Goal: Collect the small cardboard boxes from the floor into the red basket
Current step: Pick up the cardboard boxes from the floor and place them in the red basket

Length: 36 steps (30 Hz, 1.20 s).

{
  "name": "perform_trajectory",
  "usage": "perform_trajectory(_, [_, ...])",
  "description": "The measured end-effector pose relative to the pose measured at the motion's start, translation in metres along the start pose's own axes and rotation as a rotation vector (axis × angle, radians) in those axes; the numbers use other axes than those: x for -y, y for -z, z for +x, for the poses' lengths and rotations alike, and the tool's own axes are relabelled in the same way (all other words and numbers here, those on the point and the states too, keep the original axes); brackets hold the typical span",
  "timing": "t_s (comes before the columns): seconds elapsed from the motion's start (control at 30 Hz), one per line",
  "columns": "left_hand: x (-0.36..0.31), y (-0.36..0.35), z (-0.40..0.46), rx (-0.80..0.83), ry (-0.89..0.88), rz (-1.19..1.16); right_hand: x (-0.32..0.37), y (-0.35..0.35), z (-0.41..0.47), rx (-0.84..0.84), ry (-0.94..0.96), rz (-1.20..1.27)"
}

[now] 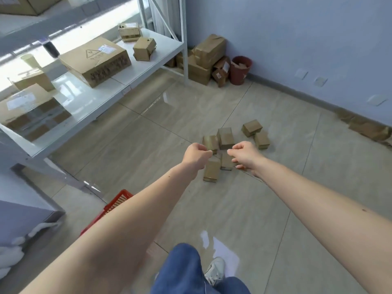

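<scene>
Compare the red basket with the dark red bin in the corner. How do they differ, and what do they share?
The red basket is bright red with slatted sides; the bin is dark red with solid walls. The basket lies mostly hidden behind the left arm; the bin stands in full view by the wall with cardboard scraps inside. Both sit on the floor.

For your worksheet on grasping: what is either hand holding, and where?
Nothing: the left hand and right hand hang loosely curled above the small cardboard boxes.
</scene>
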State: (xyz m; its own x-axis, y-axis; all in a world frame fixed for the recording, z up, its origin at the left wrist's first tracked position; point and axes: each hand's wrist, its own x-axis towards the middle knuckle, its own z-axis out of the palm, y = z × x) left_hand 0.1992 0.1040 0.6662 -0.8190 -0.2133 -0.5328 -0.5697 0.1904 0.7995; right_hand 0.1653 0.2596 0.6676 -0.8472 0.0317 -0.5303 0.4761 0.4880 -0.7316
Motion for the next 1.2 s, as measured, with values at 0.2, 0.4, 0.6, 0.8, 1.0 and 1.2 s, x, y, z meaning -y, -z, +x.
perform_trajectory(0.2, [-0.047,-0.057,0.043,-0.003,0.011,0.009,0.006,0.06,0.064,0.008,0.001,-0.002])
perform_trajectory(0.4, [-0.1,-0.098,0.115,-0.02,-0.002,0.013,0.035,0.108,0.14,0.024,0.027,-0.001])
perform_trajectory(0.6, [-0.155,-0.133,0.19,-0.03,0.031,0.042,0.061,0.161,0.217,0.017,-0.026,0.022])
perform_trajectory(0.8, [-0.206,-0.168,0.251,-0.051,0.052,0.033,0.079,0.211,0.293,0.006,-0.041,0.025])
perform_trajectory(1.0, [-0.246,-0.21,0.303,-0.13,0.099,-0.064,0.098,0.258,0.367,0.11,-0.015,-0.052])
perform_trajectory(1.2, [-0.267,-0.254,0.343,-0.246,0.178,-0.202,0.125,0.293,0.439,0.261,0.066,-0.226])
